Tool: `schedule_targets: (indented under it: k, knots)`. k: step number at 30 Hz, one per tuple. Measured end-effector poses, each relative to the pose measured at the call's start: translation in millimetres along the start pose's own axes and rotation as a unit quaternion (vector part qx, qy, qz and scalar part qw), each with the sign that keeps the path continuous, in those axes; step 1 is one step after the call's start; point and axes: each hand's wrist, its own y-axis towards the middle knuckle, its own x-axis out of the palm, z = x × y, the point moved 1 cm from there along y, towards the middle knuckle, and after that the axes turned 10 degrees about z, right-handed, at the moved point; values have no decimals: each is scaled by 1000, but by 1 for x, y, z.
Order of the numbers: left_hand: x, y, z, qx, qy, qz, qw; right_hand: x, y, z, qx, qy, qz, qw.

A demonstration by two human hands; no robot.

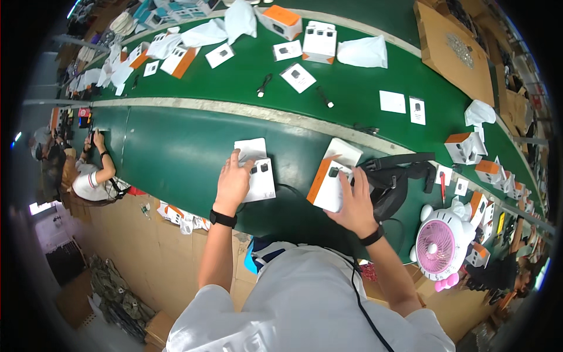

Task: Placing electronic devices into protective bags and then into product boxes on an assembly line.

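My left hand (233, 182) rests with outstretched fingers along the left side of a white box (262, 185), which has dark camera pictures on its face. That box's white flap (251, 146) stands up at the far end. Over to the right, my right hand (356, 205) lies spread on a white box with an orange side (321, 179), its thumb near the close edge and its fingers apart. A pale flap (343, 151) is raised at this box's far end too. My left thumb is hidden, and so are both boxes' insides.
A black strapped bag (393, 185) lies right of the boxes, with a pink-and-white fan (435, 249) nearer me. Beyond a pale ledge (234, 110), a green belt (223, 79) carries boxes, leaflets, cables and white bags. Another person (91, 182) sits far left.
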Motion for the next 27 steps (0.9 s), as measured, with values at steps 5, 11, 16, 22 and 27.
schedule_targets:
  k: [5,11,16,22,27]
  knots:
    - [-11,-51,-13,-86,-73,69,991,18,19,-57,-94,-6,-36,995]
    - [30,-63,-3,-240,-76,37,967,68,-2,-117,-19,-50,-120,991]
    - [45,-67,-94,-211,-36,151,965,39,-40,-109,115,59,-40,991]
    - [-5,-46,-68,-178,-106,66,976,-6,-39,-65,251,137,104,953]
    - [56,-40,16,18,-123,107,986,-3,55,24,263,166,229,922]
